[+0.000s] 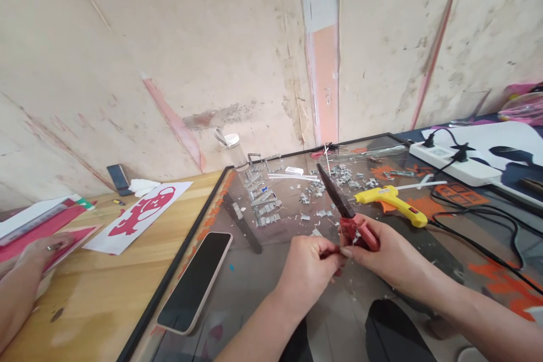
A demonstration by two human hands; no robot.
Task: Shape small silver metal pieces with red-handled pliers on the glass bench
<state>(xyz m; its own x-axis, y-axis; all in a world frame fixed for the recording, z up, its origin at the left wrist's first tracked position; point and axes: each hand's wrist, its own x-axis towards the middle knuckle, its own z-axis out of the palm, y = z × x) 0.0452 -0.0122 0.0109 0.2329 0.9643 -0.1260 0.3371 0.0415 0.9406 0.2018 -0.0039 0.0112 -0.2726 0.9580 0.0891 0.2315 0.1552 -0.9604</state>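
Observation:
My right hand (pixel 384 246) is wrapped round the red handles of a pair of scissors (pixel 351 220), their dark blades pointing up and away to the left. Its thumb meets the fingertips of my left hand (pixel 303 266), which are pinched together just below the handles. Whatever lies between those fingertips is too small or hidden to make out. Beyond the blades, small grey pieces (pixel 343 174) are scattered in heaps over the glass tabletop (pixel 254 277). Small ladder-like grey assemblies (pixel 265 198) stand to their left. A yellow glue gun (pixel 392 202) lies right of the scissors.
A phone (pixel 197 283) lies at the glass's left side. A lidded clear bottle (pixel 235 151) stands by the wall. A white power strip (pixel 453 163) with black cables is at right. On the wooden table, another person's hand (pixel 46 246) rests on red paper near a red cut-out (pixel 142 212).

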